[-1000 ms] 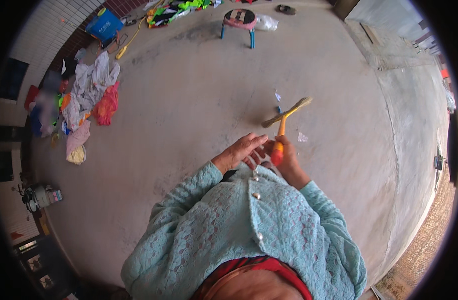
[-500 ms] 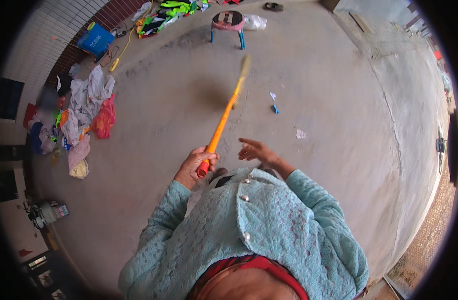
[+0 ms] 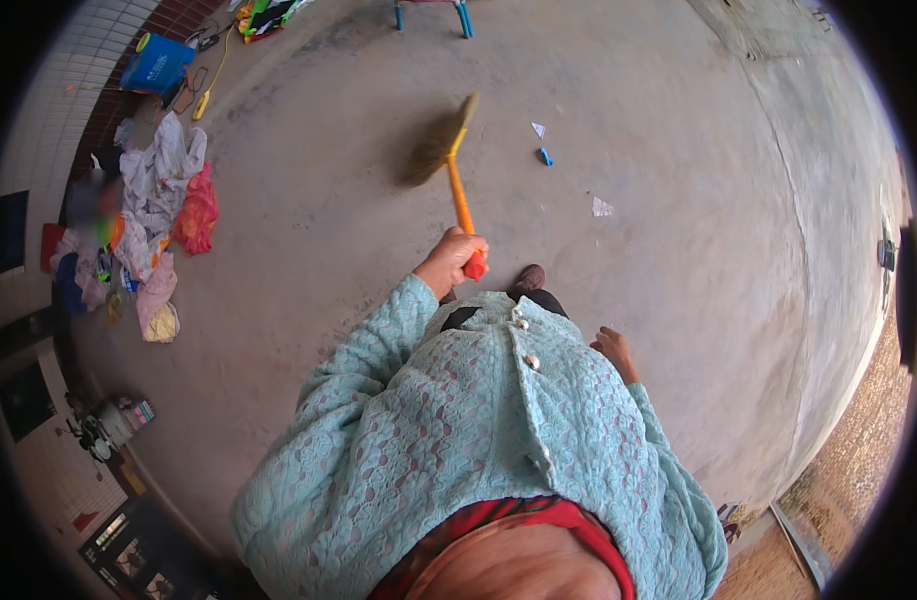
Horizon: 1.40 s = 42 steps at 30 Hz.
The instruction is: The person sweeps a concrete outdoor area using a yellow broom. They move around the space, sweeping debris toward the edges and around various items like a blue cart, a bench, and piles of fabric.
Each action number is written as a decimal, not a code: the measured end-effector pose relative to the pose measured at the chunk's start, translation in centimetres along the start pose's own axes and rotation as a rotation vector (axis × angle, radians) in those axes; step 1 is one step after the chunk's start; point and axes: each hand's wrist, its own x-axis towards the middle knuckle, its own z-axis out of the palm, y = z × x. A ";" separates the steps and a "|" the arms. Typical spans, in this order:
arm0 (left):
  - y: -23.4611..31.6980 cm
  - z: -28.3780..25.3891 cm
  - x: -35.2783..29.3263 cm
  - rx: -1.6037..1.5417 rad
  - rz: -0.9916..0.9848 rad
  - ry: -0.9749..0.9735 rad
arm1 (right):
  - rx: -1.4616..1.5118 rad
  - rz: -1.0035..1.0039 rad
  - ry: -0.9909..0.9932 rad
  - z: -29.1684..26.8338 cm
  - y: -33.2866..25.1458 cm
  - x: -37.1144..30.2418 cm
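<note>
My left hand [image 3: 453, 262] is closed round the orange handle of a broom [image 3: 460, 200], near its red end, in front of my body. The brush of the broom lies lower-left of its yellow top bar, over the concrete floor ahead, slightly smeared by motion. Down beside my right hip hangs my right hand [image 3: 614, 350], holding nothing, its fingers loosely bent and partly apart. Right of the broom, on the floor, are a small blue piece [image 3: 546, 157], a white scrap [image 3: 539, 130] and a pale scrap of paper [image 3: 603, 206].
A heap of clothes and plastic bags [image 3: 164, 190] lies at left. Beyond it are a blue tank [image 3: 159, 64] and a yellow cord [image 3: 214, 85] by the tiled wall. A stool's blue legs [image 3: 465, 20] show at the far edge. A motorcycle [image 3: 104, 428] stands at lower left.
My left hand has moved right and forward, and the broom handle now leans left instead of right. My right hand has dropped back to my right side. The stool has mostly left the view.
</note>
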 end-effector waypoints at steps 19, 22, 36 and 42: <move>5.0 -0.9 -6.1 -0.051 -0.011 -0.399 | 0.165 -0.059 0.025 -0.2 0.5 -1.7; 5.6 -3.5 -7.8 -0.023 0.061 -0.336 | 0.169 -0.078 0.015 -0.2 -0.6 -2.4; 12.3 -8.9 9.6 0.328 0.237 0.229 | 0.200 0.053 0.051 -1.1 2.1 -5.9; 12.2 -3.6 15.0 0.303 0.180 0.052 | 0.221 0.068 0.098 -1.2 2.0 -8.5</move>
